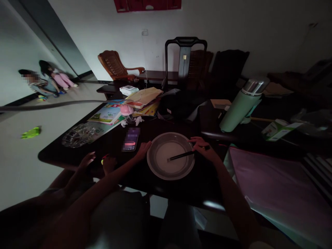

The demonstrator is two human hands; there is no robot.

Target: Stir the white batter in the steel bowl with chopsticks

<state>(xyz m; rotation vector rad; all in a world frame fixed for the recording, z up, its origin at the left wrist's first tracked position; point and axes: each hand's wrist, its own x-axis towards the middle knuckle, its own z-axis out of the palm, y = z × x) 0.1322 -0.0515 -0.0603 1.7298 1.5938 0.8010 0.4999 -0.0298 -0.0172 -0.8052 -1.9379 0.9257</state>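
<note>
A round, shallow metal basin (pixel 153 167) sits on the dark table in front of me, with pale, smooth contents inside. My left hand (pixel 142 151) holds its left rim, the thumb near the edge and the other fingers mostly hidden. At the right rim, my right hand (pixel 203 148) is closed around black chopsticks (pixel 183 155). They slant down to the left, their tips at the pale contents near the middle of the basin. Left of the basin lies a phone (pixel 131 139) with its screen lit.
Another person's hands (pixel 109 164) rest at the table edge on my left. Around lie a glass dish (pixel 78 135), booklets (pixel 107 112), a pink-topped item (pixel 126 110) and a black bag (pixel 181 102). To the right are a green thermos (pixel 237 109) and a pink folder (pixel 275 180).
</note>
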